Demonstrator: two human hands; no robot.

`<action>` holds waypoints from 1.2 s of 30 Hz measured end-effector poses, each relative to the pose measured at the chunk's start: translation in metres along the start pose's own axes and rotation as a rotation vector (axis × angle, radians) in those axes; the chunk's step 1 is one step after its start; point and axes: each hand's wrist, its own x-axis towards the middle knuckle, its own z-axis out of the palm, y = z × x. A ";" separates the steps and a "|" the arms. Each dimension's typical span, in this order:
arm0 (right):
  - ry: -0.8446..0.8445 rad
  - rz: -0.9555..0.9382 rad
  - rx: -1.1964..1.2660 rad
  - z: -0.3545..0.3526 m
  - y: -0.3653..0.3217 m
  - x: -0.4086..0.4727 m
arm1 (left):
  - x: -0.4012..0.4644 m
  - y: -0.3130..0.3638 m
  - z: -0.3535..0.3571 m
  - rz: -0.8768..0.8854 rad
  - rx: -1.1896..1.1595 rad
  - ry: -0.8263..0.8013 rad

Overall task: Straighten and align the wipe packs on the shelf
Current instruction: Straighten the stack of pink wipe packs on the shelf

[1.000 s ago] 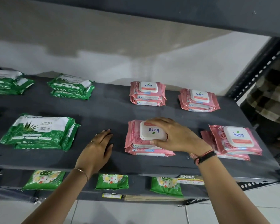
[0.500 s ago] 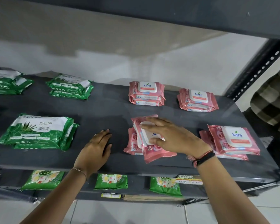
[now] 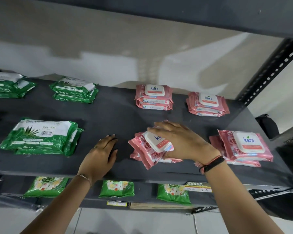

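The dark shelf (image 3: 112, 115) has a wide bare strip down its middle, between the green packs (image 3: 41, 137) and the pink packs (image 3: 154, 97) — the left hand (image 3: 100, 156) lies flat there. The shelf above (image 3: 159, 12) hangs low overhead — a post (image 3: 269, 73) blocks the right side.

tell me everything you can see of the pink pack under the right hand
The pink kara pack is glossy soft plastic printed with roses and a "25", with a white hard flip lid. It lies skewed, turned diagonally atop another pink pack near the shelf front edge. The right hand covers its far side, fingers spread over the lid.
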 end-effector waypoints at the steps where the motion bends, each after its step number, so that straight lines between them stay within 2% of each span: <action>1: 0.056 0.024 -0.027 0.001 -0.001 0.000 | 0.000 0.000 0.000 -0.001 0.001 -0.003; 5: 0.157 0.122 -0.085 0.007 -0.005 0.000 | -0.001 0.001 0.000 -0.017 -0.001 -0.003; 12: 0.085 0.064 0.035 0.008 -0.002 0.002 | 0.001 0.001 -0.002 0.000 -0.006 -0.009; 26: 0.098 0.085 0.077 0.007 -0.005 0.000 | 0.001 0.000 -0.002 0.017 0.011 -0.022; 28: 0.142 0.109 0.096 0.004 -0.008 -0.002 | 0.000 0.001 -0.002 0.013 0.004 -0.036; 31: 0.303 0.155 0.117 0.000 -0.018 -0.002 | 0.002 0.007 -0.012 0.052 0.007 -0.012; 34: 0.457 0.224 0.141 0.004 -0.033 0.008 | 0.013 0.013 -0.042 0.146 0.071 0.071; 36: 0.495 0.274 0.122 0.008 -0.042 0.018 | 0.019 0.003 -0.070 0.162 0.154 0.145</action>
